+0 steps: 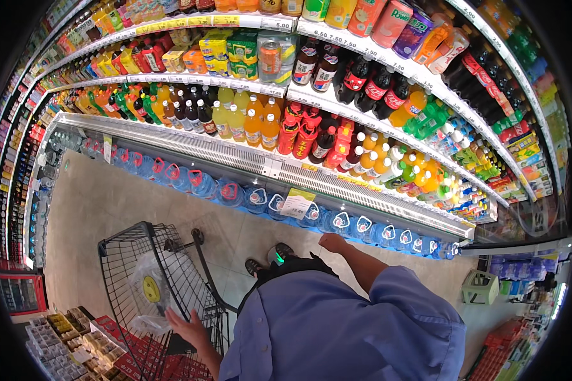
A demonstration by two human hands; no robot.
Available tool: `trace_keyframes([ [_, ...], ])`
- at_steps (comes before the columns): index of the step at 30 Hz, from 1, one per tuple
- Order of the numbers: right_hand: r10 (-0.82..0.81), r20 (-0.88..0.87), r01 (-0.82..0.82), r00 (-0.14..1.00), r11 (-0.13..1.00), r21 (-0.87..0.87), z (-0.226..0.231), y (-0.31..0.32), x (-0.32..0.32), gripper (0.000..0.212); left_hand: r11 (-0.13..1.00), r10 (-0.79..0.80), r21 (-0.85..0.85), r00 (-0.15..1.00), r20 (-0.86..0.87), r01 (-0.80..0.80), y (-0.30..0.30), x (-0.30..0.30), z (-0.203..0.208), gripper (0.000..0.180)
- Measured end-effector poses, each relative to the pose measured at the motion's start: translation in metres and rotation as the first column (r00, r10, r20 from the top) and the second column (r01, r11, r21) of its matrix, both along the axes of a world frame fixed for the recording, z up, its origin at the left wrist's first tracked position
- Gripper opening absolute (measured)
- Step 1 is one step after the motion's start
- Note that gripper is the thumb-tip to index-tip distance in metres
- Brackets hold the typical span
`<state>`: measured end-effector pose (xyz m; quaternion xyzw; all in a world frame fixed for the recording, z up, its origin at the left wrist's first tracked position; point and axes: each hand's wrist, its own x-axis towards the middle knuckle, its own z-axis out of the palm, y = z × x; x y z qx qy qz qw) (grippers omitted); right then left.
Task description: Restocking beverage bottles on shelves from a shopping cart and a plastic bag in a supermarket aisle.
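My left hand is held over the side of a wire shopping cart, its fingers spread and nothing in them. Inside the cart lies a clear plastic bag with a round yellow print on it. Further forward, my right hand hangs at the end of a bent arm, in front of the row of large water jugs with carrying handles. From above only its rounded back shows; the fingers are hidden. No object is visible in it.
Ahead stands a long drinks cooler with shelves of bottles, cans and cartons. A price card stands at the jugs. Boxed goods are stacked at the lower left. A pale green plastic stool sits on the right.
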<state>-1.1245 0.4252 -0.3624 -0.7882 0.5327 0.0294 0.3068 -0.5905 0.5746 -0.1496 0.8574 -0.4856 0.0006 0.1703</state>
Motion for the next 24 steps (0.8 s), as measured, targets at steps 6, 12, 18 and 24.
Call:
trace_keyframes([
  [6,0.01,-0.112,-0.004,0.994,0.998,0.06,-0.024,0.019,0.016,0.027,0.988,-0.048,0.138,0.989,-0.142,0.068,-0.006,0.016,-0.038,0.086],
  [12,-0.311,0.0,0.306,0.95,0.936,0.175,0.025,0.043,0.052,0.027,0.981,0.005,0.192,0.996,-0.085,0.012,-0.01,0.025,-0.043,0.086],
  [18,-0.493,0.046,0.447,0.869,0.821,0.356,0.047,0.057,0.063,0.032,0.981,-0.029,0.188,0.996,-0.088,0.045,-0.009,0.036,-0.05,0.086],
  [24,-0.455,0.172,0.429,0.874,0.887,0.169,0.028,0.019,0.051,0.033,0.988,-0.035,0.141,0.987,-0.158,0.058,-0.01,0.041,-0.051,0.086],
])
